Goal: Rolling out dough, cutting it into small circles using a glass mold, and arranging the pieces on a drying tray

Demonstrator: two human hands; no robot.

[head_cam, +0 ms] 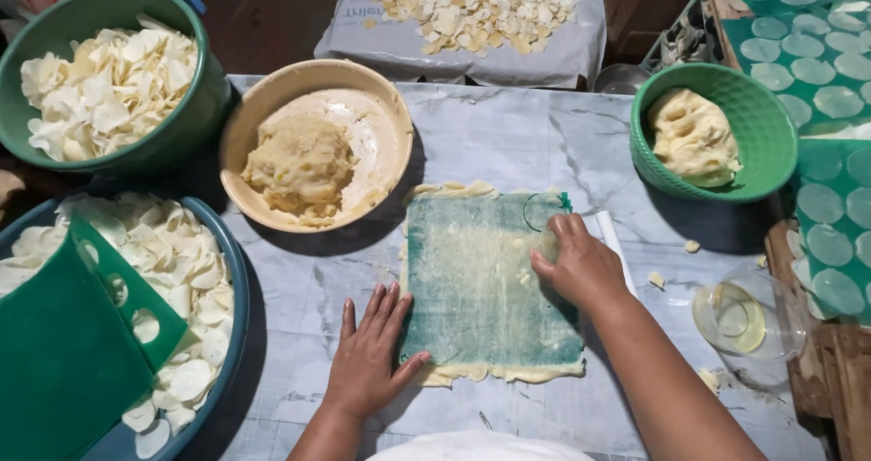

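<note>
Rolled dough sheet (485,289) under green plastic lies mid-bench (508,130), long axis running away from the person. Right hand (581,266) grips a clear round cutter (543,214) at its far-right corner; left hand (367,357), fingers spread flat, braces the near-left edge.

A tan bowl (272,107) holding a lump of dough is sitting on the grey marbled table (508,130). A green basket bowl (758,143) of dough is resting to the right. Two big basins (195,116) of pale round wafers are crowding the left edge, and a clear jug (771,329) of oil is standing near the right.
</note>
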